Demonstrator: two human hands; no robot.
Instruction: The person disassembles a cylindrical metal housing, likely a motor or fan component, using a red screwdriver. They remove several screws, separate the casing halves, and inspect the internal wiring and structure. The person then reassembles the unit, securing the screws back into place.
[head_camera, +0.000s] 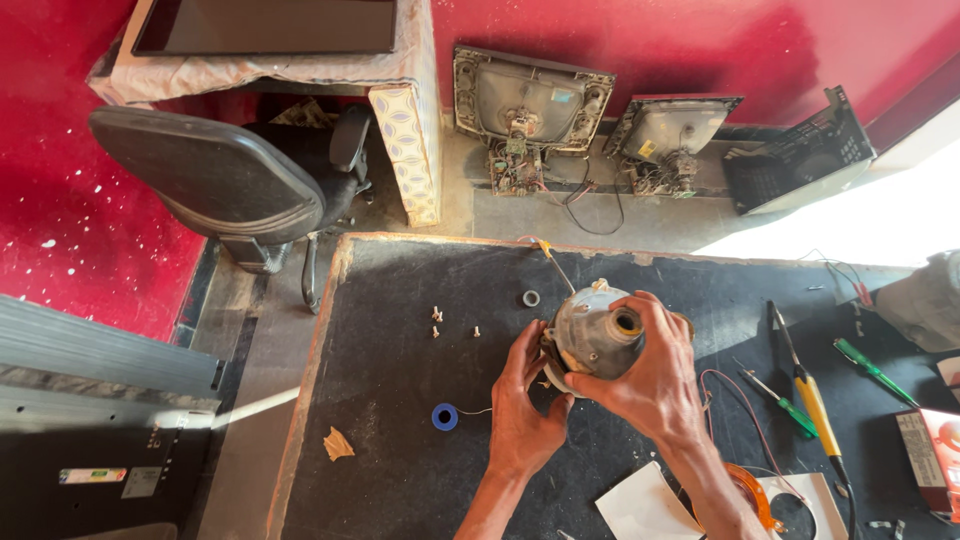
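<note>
Black worktable (400, 400): 2 hands (525, 410) (650, 385) grip motor (595, 335).

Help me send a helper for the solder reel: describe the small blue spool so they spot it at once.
Start at the black worktable and find the left hand on the grey motor housing. Just left of that hand lies the small blue spool, a thin wire trailing from it. It is the only blue ring; the grey ring lies farther back.
</note>
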